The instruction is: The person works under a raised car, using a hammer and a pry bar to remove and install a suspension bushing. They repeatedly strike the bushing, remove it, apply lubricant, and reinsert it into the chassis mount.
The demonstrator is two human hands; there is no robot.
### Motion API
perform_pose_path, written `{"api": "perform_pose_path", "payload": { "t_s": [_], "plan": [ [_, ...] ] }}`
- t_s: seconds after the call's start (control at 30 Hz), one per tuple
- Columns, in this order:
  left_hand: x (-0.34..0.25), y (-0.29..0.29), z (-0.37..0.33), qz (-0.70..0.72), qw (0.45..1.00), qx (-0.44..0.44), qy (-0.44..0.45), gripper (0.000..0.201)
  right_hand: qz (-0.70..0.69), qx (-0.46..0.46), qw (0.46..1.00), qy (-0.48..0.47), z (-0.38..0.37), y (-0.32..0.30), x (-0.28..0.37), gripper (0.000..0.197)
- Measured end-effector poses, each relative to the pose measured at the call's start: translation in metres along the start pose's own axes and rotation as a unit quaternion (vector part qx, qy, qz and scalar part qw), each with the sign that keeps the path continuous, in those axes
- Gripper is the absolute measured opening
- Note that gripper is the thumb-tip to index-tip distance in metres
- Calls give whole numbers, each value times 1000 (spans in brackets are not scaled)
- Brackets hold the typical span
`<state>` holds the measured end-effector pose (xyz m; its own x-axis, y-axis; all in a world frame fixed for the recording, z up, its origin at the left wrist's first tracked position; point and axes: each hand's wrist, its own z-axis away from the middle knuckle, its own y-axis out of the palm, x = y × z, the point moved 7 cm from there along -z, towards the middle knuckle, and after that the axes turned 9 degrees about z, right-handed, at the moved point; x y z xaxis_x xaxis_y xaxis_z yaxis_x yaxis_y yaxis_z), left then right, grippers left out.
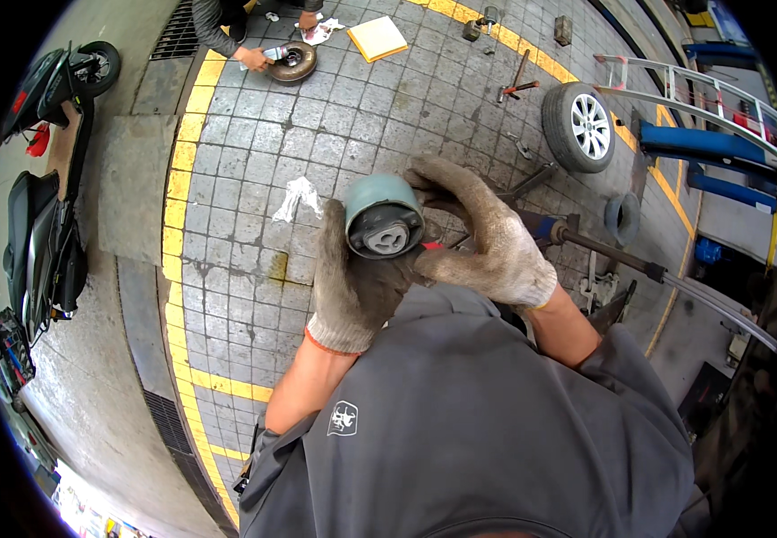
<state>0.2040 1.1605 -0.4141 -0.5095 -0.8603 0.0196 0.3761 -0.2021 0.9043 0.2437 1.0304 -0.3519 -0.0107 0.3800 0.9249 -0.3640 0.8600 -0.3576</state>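
Note:
In my hands is a suspension bushing (pixel 383 193), a teal-green cylinder with black rubber and a grey metal core that has holes in it. My left hand (pixel 342 291), in a dirty knitted work glove, cradles it from the left and below. From the right, my gloved right hand (pixel 496 242) curves its fingers and thumb around the bushing's side, the fingertips at its rim. A small red piece (pixel 433 245) shows between the hands; its kind is hidden. Behind my right hand runs a long metal bar (pixel 612 254) with a blue part at its near end.
A wheel (pixel 593 127), a hammer (pixel 516 87) and a ladder (pixel 675 90) are at the right. At the far side a co-worker's hands (pixel 254 59) work beside a round brown part (pixel 293 68). White rags (pixel 299 198) lie on the tiles. Scooters (pixel 43 242) stand at left.

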Motion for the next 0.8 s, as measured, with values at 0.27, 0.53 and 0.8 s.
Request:
{"api": "perform_pose_path", "payload": {
  "t_s": [0.27,0.53,0.8],
  "plan": [
    [15,1,0,-21,999,-10,-36,76,10,-9,1000,13,4,5,-5,71],
    [16,2,3,-40,998,8,-46,76,13,-16,999,28,7,4,-7,71],
    [18,-1,7,-55,997,-13,-44,82,-16,-2,999,43,12,7,-3,78]
  ]
}}
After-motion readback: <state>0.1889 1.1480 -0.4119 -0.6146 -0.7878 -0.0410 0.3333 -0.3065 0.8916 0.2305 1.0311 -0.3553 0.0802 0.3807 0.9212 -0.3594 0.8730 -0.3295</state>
